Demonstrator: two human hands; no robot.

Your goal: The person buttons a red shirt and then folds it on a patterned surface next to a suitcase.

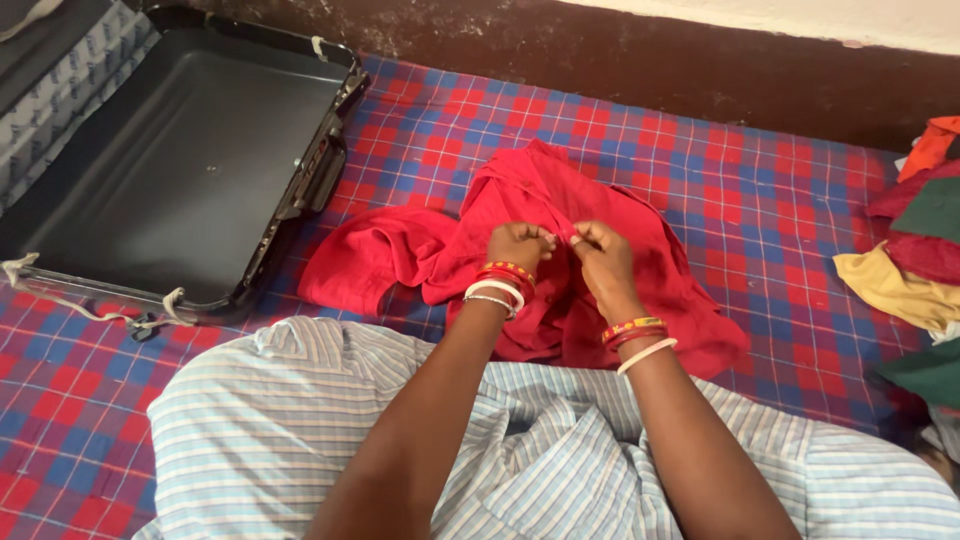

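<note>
A crumpled red garment (400,262) lies on the blue and red checked bedsheet (760,210) in front of me. My left hand (518,244) and my right hand (603,258) meet at the middle of the cloth, each pinching a small fold of it between fingers and thumb. Both wrists wear red, gold and white bangles. My lap, covered in pale striped fabric (300,420), fills the bottom of the view.
An open black suitcase (180,160) lies empty at the left, with white cord tied to its near edge. A pile of clothes (920,260) in orange, maroon, green and yellow sits at the right edge. A dark wall runs along the back.
</note>
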